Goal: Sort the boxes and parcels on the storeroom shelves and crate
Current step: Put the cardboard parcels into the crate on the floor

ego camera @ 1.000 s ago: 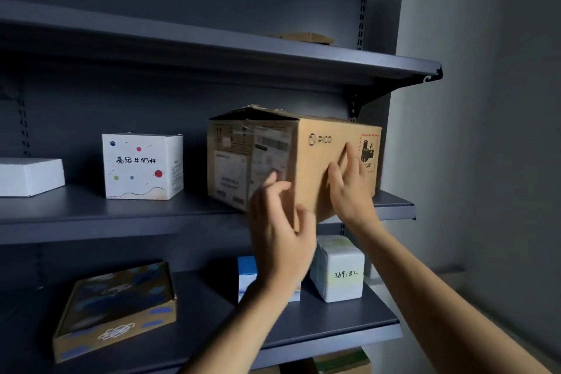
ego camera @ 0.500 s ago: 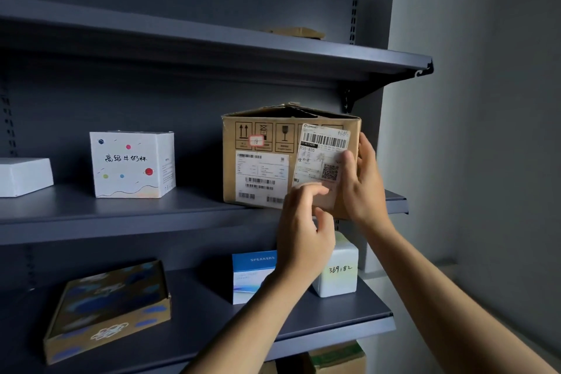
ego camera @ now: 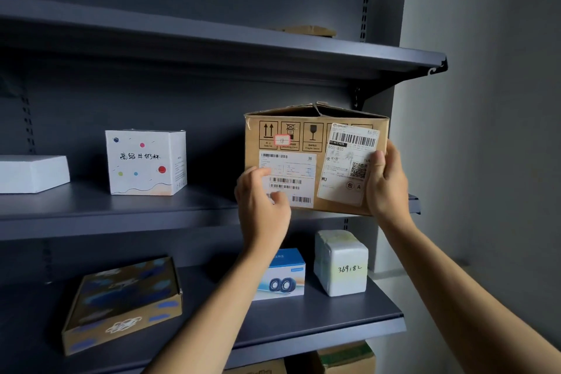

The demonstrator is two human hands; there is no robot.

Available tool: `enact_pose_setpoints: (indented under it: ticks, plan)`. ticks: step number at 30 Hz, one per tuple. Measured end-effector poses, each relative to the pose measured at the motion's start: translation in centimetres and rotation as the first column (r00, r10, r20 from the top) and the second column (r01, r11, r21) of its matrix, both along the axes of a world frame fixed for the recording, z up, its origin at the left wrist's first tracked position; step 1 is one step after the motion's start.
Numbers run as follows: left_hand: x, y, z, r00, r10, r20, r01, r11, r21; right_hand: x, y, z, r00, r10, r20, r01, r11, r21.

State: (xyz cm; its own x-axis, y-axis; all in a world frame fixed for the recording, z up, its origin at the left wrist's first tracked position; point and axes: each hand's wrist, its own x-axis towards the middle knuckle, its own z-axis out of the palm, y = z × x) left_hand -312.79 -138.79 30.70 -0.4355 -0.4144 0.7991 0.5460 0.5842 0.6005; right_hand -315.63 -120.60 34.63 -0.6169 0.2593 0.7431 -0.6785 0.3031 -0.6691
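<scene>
Box (ego camera: 306, 149) has been turned in the last sec. It was corner-on w/ the plain long side out; now the label face is square to the front. It's at the R end of the mid shelf (ego camera: 121, 212), bottom front edge at or just over the lip. Can't tell if its weight is fully down.

My read: item placed + faced, nearly done. Prob needs a nudge back, then release.

R hand (ego camera: 387, 182) grips the R edge, thumb on the front over a label, other fingers round the side. L hand (ego camera: 261, 206) is at the lower-L front corner, fingers (ego camera: 258, 174) loosely curled vs the face. Can't tell if they hold anything.

Box: brown cardboard, worn, top flaps peaked, not flat. Front has handling icons, a small red-framed sticker + 2 shipping labels, the R one skewed.
</scene>
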Motion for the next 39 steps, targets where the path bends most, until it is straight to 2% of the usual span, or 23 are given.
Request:
enact_pose_setpoints:
  ticks: [7,11,14,17,20,22,28,31,33,37,39]
  plan:
    - [0.7,0.8,0.0,0.999,0.018,0.028,-0.015,0.992,-0.123,0.4,-1.2,-0.9,0.996,-0.087,-0.023,0.086,0.996,-0.023]
    - [1.4,2.1,0.6,0.996,0.088,0.016,-0.084,0.983,-0.161,1.9,-3.6,-1.9,0.983,-0.072,-0.172,0.089,0.992,0.093]
    - [1.8,2.2,1.3,0.99,0.128,0.053,-0.118,0.98,-0.163,2.2,-5.0,-1.9,0.979,0.012,-0.203,0.022,0.986,0.164]
    - [1.9,1.2,1.7,0.983,0.092,0.159,-0.067,0.985,-0.16,1.6,-5.2,-1.6,0.979,0.036,-0.203,0.002,0.983,0.185]
    - [2.1,-0.4,2.1,0.983,-0.018,0.18,0.05,0.984,-0.172,0.3,-4.6,-1.2,0.978,-0.048,-0.201,0.091,0.973,0.212]
    - [2.3,-1.8,2.2,0.98,-0.048,0.196,0.079,0.985,-0.153,-1.1,-3.9,-0.9,0.978,-0.13,-0.163,0.165,0.96,0.225]
    - [1.3,-5.9,2.5,0.961,-0.081,0.263,0.079,0.997,0.019,-5.0,-0.3,0.7,0.959,-0.269,0.084,0.253,0.953,0.167]
    - [0.9,-7.0,2.7,0.963,-0.07,0.262,0.062,0.997,0.039,-5.6,0.5,1.4,0.96,-0.125,0.251,0.105,0.99,0.09]
    - [0.8,-7.2,2.8,0.97,-0.069,0.234,0.061,0.997,0.043,-5.7,0.3,1.8,0.953,-0.007,0.304,-0.006,0.999,0.042]
    - [0.8,-7.8,3.5,0.978,-0.057,0.2,0.04,0.995,0.087,-5.4,-0.4,2.6,0.948,-0.02,0.317,0.025,1.0,-0.012]
    - [1.1,-8.3,4.4,0.968,-0.119,0.222,0.09,0.986,0.137,-4.7,-0.6,2.9,0.953,-0.041,0.299,0.054,0.998,-0.033]
